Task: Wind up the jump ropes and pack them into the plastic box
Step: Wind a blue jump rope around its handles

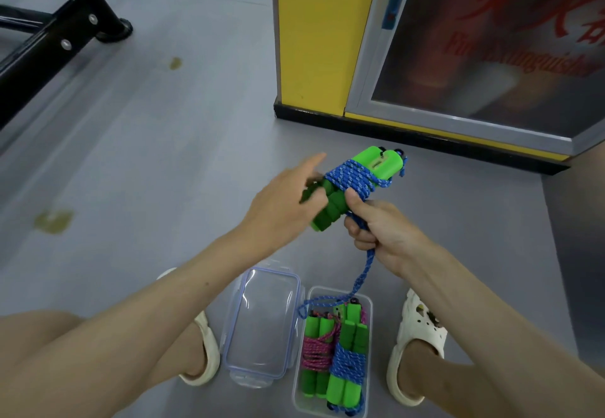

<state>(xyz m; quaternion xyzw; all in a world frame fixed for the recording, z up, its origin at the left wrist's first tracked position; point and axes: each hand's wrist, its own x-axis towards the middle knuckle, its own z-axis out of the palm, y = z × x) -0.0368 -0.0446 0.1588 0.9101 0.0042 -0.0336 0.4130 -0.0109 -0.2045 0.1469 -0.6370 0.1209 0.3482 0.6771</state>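
Note:
A jump rope with green handles (370, 169) and blue cord is held in the air in front of me. Several turns of the blue cord (352, 177) are wound around the paired handles. My left hand (283, 201) grips the lower ends of the handles, forefinger pointing out. My right hand (376, 224) is closed on the cord just under the handles. The loose cord tail (363, 273) hangs down into the clear plastic box (369, 303) on the floor. In that box lie a pink-corded rope bundle (316, 352) and a blue-corded rope bundle (348, 365).
The box's clear lid (262, 322) lies on the grey floor left of the box, between my feet in white sandals (415, 332). A yellow cabinet with a glass door (458, 57) stands ahead on the right. A black metal frame (59, 34) is at the far left.

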